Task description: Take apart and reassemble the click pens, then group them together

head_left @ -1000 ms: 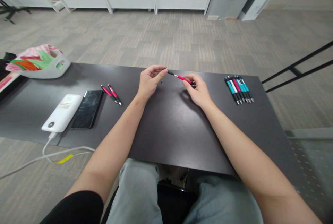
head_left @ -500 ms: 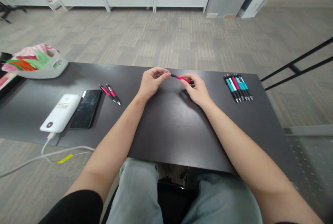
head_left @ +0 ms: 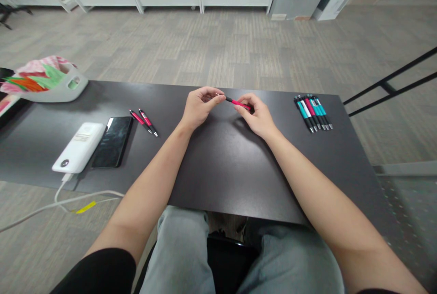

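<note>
A pink pen (head_left: 239, 103) with a black grip spans the gap between my hands above the far part of the dark table (head_left: 218, 171). My left hand (head_left: 202, 107) is closed, thumb and fingers pinching the pen's black end. My right hand (head_left: 256, 114) is closed round its pink end, which the fingers partly hide. To the left, two pink pens (head_left: 145, 122) with black grips lie side by side at a slant. Off to the right rests a row of several pens (head_left: 313, 113), mostly teal, with a white and a pink one among them.
A white power bank (head_left: 79, 147) with a cable (head_left: 59, 194) lies at the left beside a black phone (head_left: 112, 143). Farther back stands a pale basket (head_left: 77, 85) of colourful cloth-like items. A black metal frame (head_left: 389, 87) is beyond the table's right edge.
Both hands stay on the pink pen in nearly the same pose. The whole view has shifted very slightly; the other pens lie where they were.
</note>
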{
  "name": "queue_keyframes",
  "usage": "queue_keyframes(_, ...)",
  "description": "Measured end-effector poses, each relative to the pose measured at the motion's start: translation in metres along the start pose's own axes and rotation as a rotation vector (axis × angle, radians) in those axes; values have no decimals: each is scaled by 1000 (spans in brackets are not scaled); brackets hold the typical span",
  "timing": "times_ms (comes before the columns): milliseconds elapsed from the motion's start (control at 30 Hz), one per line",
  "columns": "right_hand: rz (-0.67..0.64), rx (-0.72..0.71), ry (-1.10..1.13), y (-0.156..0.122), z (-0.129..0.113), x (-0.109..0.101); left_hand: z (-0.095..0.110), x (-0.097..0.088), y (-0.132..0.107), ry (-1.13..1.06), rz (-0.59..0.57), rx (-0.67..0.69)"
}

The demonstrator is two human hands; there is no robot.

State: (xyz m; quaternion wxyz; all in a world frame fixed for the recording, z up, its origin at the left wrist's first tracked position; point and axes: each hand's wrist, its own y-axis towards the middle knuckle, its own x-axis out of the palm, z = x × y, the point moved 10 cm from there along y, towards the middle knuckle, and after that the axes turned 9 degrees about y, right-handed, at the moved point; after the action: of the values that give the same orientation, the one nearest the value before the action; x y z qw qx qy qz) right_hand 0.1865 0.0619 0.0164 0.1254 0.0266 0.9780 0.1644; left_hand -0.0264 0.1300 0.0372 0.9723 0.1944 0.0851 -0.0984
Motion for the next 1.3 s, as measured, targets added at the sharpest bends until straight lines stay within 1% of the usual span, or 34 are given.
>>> queue_keyframes(167, -56, 24, -11, 0, -3, 4, 1, 0, 0, 9, -1, 3)
queue_keyframes(333, -4, 7, -2, 0, -5, 0, 1, 1, 0, 5, -1, 16)
queue_keyframes(467, -65, 36, -21, -1, -2, 6, 0, 1, 0, 24, -14, 4)
queue_keyframes(633, -9, 17, -12, -1, -3, 1, -2, 2, 0, 40, -27, -1)
queue_keyframes(767, -70, 27, -12, -1, -3, 7, 0, 4, -1, 35, -36, 33)
queue_keyframes(933, 17, 8, -14, 0, -3, -1, 0, 3, 0, 55, -21, 15)
queue_keyframes(1100, -36, 47, -24, 0, 2, 4, 1, 3, 0, 44, -37, 7)
queue_keyframes(1200, -14, 25, -36, -1, -2, 1, 0, 3, 0, 30, -39, 1)
queue_keyframes(1300, -55, 36, -50, -2, -3, 4, 1, 5, -1, 17, -51, 1)
